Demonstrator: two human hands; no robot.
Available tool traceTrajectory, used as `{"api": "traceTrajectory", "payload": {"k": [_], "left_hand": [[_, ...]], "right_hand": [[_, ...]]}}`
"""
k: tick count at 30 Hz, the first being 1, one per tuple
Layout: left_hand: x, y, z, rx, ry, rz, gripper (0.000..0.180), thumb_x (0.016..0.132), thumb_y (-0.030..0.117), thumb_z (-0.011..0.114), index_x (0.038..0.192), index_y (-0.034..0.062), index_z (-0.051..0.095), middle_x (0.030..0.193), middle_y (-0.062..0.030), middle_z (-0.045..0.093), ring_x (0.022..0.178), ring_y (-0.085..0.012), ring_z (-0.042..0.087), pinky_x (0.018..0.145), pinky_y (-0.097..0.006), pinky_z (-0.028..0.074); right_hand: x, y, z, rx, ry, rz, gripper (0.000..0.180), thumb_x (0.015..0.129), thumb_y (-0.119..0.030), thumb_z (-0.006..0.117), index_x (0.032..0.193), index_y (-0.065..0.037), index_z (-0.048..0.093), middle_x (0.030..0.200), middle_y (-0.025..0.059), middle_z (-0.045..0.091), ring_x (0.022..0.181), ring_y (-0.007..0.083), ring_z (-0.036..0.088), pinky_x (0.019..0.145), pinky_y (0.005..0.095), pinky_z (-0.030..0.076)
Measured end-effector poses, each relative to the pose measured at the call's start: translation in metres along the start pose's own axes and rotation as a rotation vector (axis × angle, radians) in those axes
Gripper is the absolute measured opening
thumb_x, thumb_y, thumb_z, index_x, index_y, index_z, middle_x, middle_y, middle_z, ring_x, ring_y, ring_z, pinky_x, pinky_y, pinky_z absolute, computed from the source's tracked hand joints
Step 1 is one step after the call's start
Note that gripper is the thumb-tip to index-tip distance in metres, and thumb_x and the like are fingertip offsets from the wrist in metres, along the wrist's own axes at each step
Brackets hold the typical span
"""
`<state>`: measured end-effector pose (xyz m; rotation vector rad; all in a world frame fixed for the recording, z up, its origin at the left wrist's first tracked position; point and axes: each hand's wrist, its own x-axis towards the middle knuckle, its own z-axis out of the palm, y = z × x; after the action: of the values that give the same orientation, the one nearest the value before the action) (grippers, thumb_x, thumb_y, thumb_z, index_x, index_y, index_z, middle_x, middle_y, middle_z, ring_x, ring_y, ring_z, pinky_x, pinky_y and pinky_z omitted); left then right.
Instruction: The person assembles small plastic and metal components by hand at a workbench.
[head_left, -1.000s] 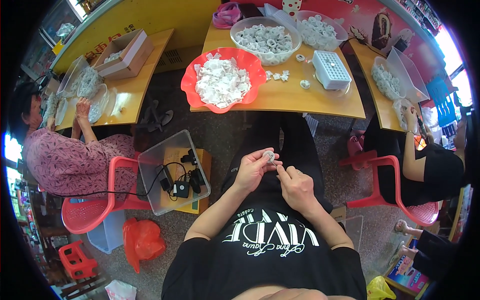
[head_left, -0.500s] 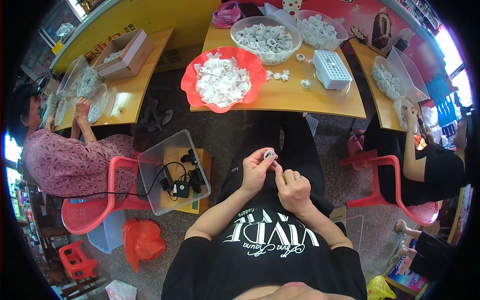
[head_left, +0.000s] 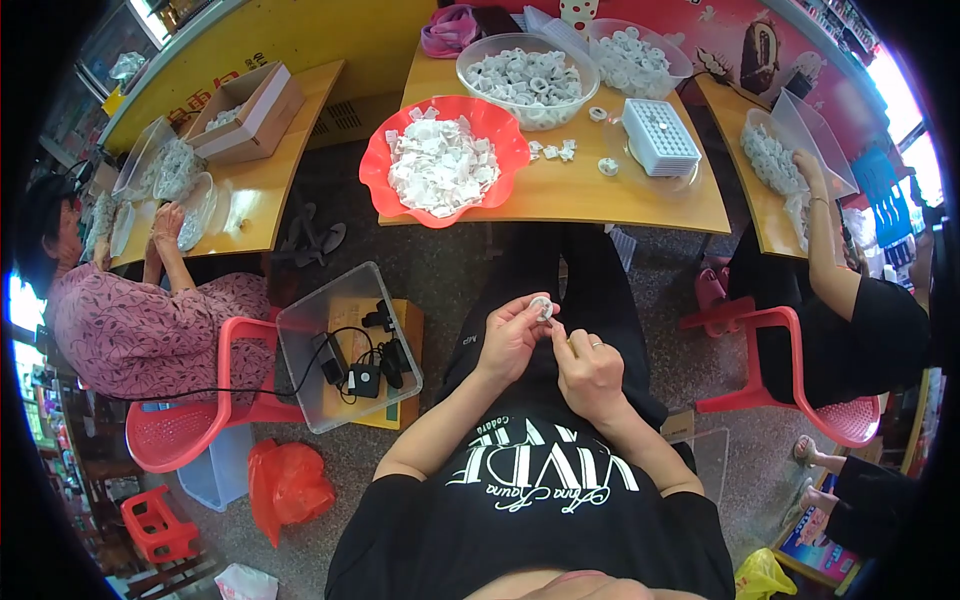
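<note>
Over my lap, my left hand pinches a small round white plastic part between thumb and fingers. My right hand, a ring on one finger, is closed just beside it around a thin thing with a yellowish part, mostly hidden by the fingers. Its tip points at the round part; whether it touches cannot be made out. On the table ahead stand a red scalloped bowl heaped with small white pieces and a clear bowl full of similar round parts.
A second clear bowl and a stack of white trays stand on the table. At left, a clear bin holds black adapters and cables. People work at side tables, left and right, on red chairs.
The round part has turned to show its face more, while both my hands stay nearly in place. The person at right has reached forward into a container of white parts.
</note>
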<state>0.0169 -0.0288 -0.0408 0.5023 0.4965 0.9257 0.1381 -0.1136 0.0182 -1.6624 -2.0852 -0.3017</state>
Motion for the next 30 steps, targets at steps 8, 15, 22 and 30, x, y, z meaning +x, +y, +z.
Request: {"api": "traceTrajectory", "payload": {"k": [8, 15, 22, 30], "left_hand": [[-0.001, 0.007, -0.004, -0.014, -0.036, -0.116, 0.027, 0.094, 0.01, 0.049, 0.115, -0.0053, 0.056, 0.103, -0.0179, 0.064, 0.09, -0.0266, 0.066, 0.078, -0.035, 0.053], [-0.003, 0.007, -0.004, 0.011, -0.067, -0.091, 0.027, 0.095, 0.011, 0.049, 0.116, -0.0046, 0.056, 0.103, -0.0181, 0.064, 0.09, -0.0275, 0.066, 0.079, -0.036, 0.053], [-0.004, 0.004, -0.003, 0.081, -0.081, -0.059, 0.026, 0.095, 0.012, 0.051, 0.114, -0.0035, 0.058, 0.106, -0.0185, 0.064, 0.09, -0.0258, 0.066, 0.079, -0.036, 0.055], [0.003, -0.008, -0.007, 0.158, 0.035, 0.001, 0.02, 0.091, 0.01, 0.059, 0.107, -0.0012, 0.062, 0.101, -0.0152, 0.065, 0.085, -0.0234, 0.067, 0.075, -0.033, 0.055]], "right_hand": [[0.0, 0.003, -0.008, 0.078, -0.054, 0.036, 0.031, 0.071, -0.003, 0.063, 0.102, 0.001, 0.065, 0.067, 0.0075, 0.048, 0.056, 0.0204, 0.054, 0.048, 0.0316, 0.041], [0.005, 0.007, -0.019, 0.087, -0.115, -0.014, 0.028, 0.072, -0.005, 0.063, 0.099, -0.002, 0.065, 0.067, 0.0056, 0.048, 0.058, 0.0193, 0.054, 0.049, 0.0326, 0.042], [0.012, 0.013, -0.023, 0.187, -0.196, 0.026, 0.02, 0.071, -0.005, 0.06, 0.09, -0.003, 0.063, 0.071, 0.0078, 0.053, 0.061, 0.0225, 0.059, 0.051, 0.0336, 0.046], [0.003, -0.01, -0.003, -0.096, -0.17, 0.001, 0.023, 0.073, -0.011, 0.058, 0.092, -0.001, 0.064, 0.069, 0.0062, 0.053, 0.057, 0.0186, 0.057, 0.047, 0.0297, 0.044]]}}
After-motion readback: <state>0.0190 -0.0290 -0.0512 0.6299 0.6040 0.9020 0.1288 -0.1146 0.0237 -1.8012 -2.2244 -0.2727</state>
